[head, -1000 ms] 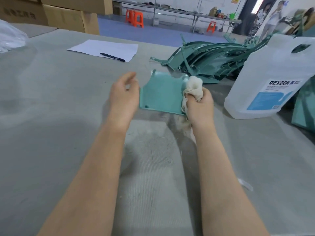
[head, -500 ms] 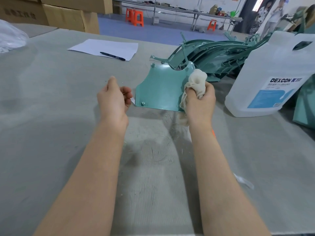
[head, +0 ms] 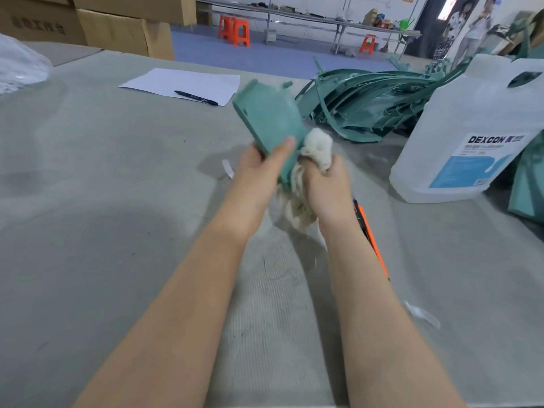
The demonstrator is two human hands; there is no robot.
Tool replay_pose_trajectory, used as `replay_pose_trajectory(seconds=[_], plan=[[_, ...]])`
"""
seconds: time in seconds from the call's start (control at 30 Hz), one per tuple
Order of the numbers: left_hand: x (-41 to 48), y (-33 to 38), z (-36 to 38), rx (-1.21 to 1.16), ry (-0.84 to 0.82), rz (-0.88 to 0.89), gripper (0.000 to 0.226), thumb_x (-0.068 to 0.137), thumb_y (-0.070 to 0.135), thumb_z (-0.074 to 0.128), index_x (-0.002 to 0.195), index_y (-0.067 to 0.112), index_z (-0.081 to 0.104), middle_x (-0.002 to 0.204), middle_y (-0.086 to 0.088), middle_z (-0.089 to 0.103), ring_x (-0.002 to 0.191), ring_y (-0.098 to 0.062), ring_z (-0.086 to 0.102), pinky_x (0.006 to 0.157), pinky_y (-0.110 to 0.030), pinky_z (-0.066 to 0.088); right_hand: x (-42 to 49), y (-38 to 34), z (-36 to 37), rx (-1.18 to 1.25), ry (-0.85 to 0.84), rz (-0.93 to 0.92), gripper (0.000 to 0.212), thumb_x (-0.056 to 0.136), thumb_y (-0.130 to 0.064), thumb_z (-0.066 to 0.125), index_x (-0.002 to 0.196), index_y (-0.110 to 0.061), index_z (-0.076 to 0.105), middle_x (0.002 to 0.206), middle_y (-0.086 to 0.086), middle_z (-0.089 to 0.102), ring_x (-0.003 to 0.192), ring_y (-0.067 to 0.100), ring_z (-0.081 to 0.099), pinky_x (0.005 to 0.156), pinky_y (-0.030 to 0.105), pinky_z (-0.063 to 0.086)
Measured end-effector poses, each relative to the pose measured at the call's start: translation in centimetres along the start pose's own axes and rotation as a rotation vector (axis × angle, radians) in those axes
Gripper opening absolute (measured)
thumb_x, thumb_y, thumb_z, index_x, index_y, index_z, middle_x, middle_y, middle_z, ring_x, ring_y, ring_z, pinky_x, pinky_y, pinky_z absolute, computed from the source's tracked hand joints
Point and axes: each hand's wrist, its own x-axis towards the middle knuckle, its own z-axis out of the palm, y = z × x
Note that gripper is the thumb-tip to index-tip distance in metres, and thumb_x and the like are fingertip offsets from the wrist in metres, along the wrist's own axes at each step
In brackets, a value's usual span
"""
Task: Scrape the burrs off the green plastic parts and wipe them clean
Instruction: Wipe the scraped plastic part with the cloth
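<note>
A green plastic part [head: 269, 119] is held up off the grey table, tilted toward the upper left. My left hand [head: 259, 169] grips its lower edge, thumb across the face. My right hand [head: 326, 184] is closed around a whitish rag [head: 318, 147] pressed against the part's lower right edge; loose rag threads hang below the hands. An orange-and-black scraper tool [head: 371, 240] lies on the table beside my right forearm, partly hidden by it.
A pile of green plastic parts [head: 368, 104] lies at the back right. A big white DEXCON jug [head: 471, 136] stands to the right, more green parts [head: 530, 184] beyond it. Paper [head: 182, 83] with a pen [head: 195, 97] lies far left; cardboard boxes [head: 117, 28] behind.
My left hand has moved right and taken hold of the green part. The part has turned from facing me to tilted edge-on toward the left, and both hands have come together.
</note>
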Motion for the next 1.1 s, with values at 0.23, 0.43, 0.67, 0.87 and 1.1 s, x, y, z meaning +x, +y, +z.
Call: replay_pose_trajectory(seconds=[0.23,0.43,0.67,0.87,1.1], plan=[[0.6,1.5,-2.2,-0.111,0.356,0.080,0.015,0.101,0.023,0.048,0.103,0.018,0.061,0.107,0.000,0.070,0.103,-0.019,0.066,0.098,-0.043,0.050,0.3,-1.0,-1.7,0.260,0.229,-0.019,0.067,0.084,-0.045,0.053,0.142,-0.024,0.028,0.126,-0.004,0.052,0.105,0.004,0.053,0.098,0.031,0.043],[-0.7,1.6,-0.7,-0.389,-0.076,-0.051,0.039,0.103,0.043,0.029,0.118,0.022,0.058,0.115,0.002,0.067,0.114,-0.013,0.060,0.108,-0.038,0.041,-3.6,-1.9,3.3,-0.264,-0.131,-0.550,0.069,0.092,-0.050,0.029,0.152,-0.016,0.026,0.156,0.012,0.028,0.147,0.025,0.014,0.119,0.050,0.010],[-0.5,1.9,0.0,-0.306,-0.117,-0.090,0.061,0.100,0.054,0.019,0.130,0.017,0.056,0.123,-0.001,0.066,0.115,-0.013,0.062,0.104,-0.033,0.045,-1.0,-0.9,2.1,-0.264,0.120,-0.461,0.065,0.095,-0.005,0.040,0.154,-0.010,0.014,0.157,0.015,0.022,0.147,0.023,0.014,0.121,0.031,0.007],[-0.6,1.6,0.5,-0.327,-0.128,-0.115,0.059,0.099,0.057,0.022,0.115,0.020,0.066,0.117,-0.001,0.069,0.114,-0.015,0.062,0.102,-0.035,0.046,-1.9,-1.2,2.6,-0.144,0.063,-0.531,0.052,0.092,-0.006,0.043,0.144,-0.001,0.037,0.145,0.014,0.043,0.139,0.028,0.035,0.120,0.039,0.021],[-0.6,1.6,-0.2,-0.519,-0.205,-0.127,0.054,0.098,0.059,0.026,0.130,0.024,0.053,0.130,0.004,0.061,0.130,-0.014,0.049,0.115,-0.039,0.030,-2.6,-1.1,3.7,-0.344,-0.066,-0.577,0.051,0.102,-0.032,0.025,0.151,-0.018,0.032,0.163,0.002,0.011,0.150,0.019,-0.001,0.120,0.039,-0.010]])
